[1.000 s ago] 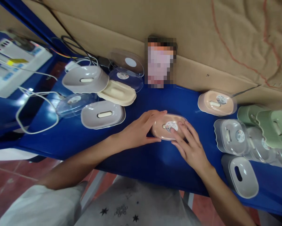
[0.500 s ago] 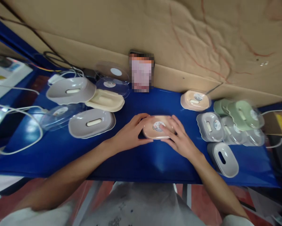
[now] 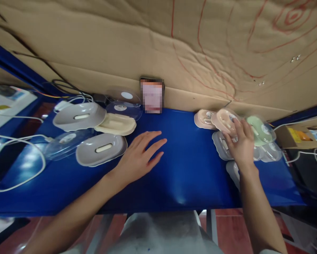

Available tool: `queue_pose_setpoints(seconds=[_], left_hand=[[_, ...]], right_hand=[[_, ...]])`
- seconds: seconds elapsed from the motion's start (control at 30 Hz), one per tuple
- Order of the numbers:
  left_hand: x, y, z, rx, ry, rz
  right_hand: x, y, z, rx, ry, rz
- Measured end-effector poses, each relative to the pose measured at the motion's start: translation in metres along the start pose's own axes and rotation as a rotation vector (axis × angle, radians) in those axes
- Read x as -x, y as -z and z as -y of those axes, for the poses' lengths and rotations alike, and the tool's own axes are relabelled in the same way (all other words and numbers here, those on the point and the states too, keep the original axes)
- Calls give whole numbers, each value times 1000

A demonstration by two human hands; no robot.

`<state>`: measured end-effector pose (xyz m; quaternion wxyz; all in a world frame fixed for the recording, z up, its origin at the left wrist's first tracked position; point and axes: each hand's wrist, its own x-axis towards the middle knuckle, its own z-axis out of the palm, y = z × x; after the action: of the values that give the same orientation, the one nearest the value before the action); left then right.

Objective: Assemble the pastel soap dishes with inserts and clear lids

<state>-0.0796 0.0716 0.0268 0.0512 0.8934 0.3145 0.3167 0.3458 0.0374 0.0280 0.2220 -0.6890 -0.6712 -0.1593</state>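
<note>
My right hand (image 3: 242, 150) is closed around a peach soap box (image 3: 223, 120) with a clear lid and a round sticker. It holds the box above the lidded grey soap box (image 3: 222, 143), beside another peach soap box (image 3: 202, 119) and a green soap box (image 3: 261, 131). Below my right forearm, a grey tray (image 3: 232, 173) is partly hidden. My left hand (image 3: 141, 155) hovers over the blue table with its fingers spread and nothing in them. Nearest to it lies a grey soap dish (image 3: 91, 151) with a pale insert.
On the left are another grey dish (image 3: 73, 118), a cream tray (image 3: 118, 124) and clear lids (image 3: 65, 143). White cables (image 3: 43, 165) loop at the left edge. A device with a blurred screen (image 3: 152, 97) leans on the cardboard wall (image 3: 108, 56). At right stands an open carton (image 3: 288, 135).
My right hand has carried the peach soap box from the table's middle to the group at right. My left hand has let go of it and moved slightly left. The view has shifted.
</note>
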Motion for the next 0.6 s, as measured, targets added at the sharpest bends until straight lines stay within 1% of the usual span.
queue_pose_setpoints(seconds=[0.07,0.1,0.17,0.23,0.27,0.33,0.4,0.5,0.6], left_hand=[[6,24,3,-143,66,-8],[13,37,4,-204,130,-15],[33,62,5,-325,310,-7],[57,78,4,-463,458,50],[68,81,3,-517,495,92],[87,79,-2,-551,507,186],[96,66,-9,-505,466,256],[94,37,-27,-409,353,299],[83,12,-45,-292,218,319]], right_hand=[[2,1,1,36,-8,45],[3,3,3,66,-14,74],[3,13,12,126,-31,110],[1,24,27,146,-34,78],[0,28,38,127,-16,53],[2,32,65,37,65,40],[8,28,97,-97,202,115],[26,11,141,-262,419,286],[45,-7,166,-342,590,381]])
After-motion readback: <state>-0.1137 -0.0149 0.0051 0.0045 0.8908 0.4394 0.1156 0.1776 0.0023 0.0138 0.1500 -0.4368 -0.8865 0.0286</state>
